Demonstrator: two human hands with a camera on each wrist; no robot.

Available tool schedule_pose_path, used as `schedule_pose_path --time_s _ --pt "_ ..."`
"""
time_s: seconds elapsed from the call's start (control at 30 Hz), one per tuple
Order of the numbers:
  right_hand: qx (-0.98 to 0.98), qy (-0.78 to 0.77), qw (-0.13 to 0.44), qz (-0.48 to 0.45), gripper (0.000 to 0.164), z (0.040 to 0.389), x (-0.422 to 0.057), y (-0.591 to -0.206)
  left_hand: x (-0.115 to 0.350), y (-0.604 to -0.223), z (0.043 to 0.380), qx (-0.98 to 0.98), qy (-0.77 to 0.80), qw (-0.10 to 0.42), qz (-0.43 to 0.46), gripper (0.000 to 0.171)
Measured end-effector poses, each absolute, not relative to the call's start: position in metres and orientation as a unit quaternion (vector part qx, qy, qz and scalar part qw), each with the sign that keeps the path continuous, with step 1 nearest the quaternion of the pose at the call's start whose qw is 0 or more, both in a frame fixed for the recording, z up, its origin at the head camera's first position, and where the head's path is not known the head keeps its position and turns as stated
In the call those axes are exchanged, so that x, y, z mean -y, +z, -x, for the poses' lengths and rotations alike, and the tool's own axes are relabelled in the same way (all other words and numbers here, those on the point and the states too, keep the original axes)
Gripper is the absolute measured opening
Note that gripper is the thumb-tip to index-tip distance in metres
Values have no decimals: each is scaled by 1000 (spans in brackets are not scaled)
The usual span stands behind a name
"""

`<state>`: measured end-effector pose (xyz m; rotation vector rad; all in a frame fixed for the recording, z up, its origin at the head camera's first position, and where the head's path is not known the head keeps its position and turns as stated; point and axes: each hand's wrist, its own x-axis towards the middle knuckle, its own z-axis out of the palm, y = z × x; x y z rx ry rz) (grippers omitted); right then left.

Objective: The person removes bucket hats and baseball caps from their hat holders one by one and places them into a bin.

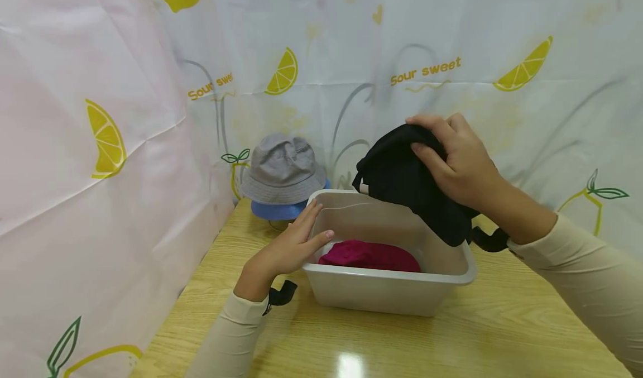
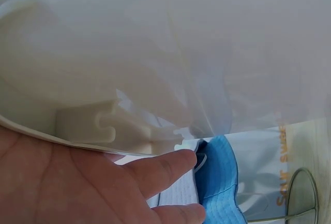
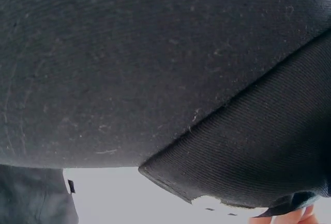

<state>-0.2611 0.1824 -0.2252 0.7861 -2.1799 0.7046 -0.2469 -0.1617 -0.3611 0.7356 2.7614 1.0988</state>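
My right hand (image 1: 462,166) grips a black cap (image 1: 394,168) between thumb and fingers, above the right part of a pale plastic bin (image 1: 382,297). The black cloth (image 3: 155,79) fills most of the right wrist view, and only fingertips show at its lower right corner. A magenta cap (image 1: 369,256) lies inside the bin. At the bin's left rim my left hand (image 1: 286,249) rests with its fingers extended. In the left wrist view, the palm (image 2: 67,182) lies along the bin wall with its fingers extended.
Behind the bin at the left, a grey bucket hat (image 1: 283,166) sits over a blue hat (image 1: 276,210). A wire stand (image 2: 316,203) shows beside the blue hat in the left wrist view. Lemon-print cloth (image 1: 331,60) hangs behind and left of the wooden table (image 1: 527,311).
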Motion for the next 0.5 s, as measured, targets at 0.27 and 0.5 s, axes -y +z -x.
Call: schedule_pose_path --time_s 0.27,0.5 --pt "859 248 316 -317 40 260 -168 -238 162 -362 248 -902 357 46 -238 89" --pt "865 239 297 -326 40 260 -159 -243 162 -360 248 -900 360 49 -239 89"
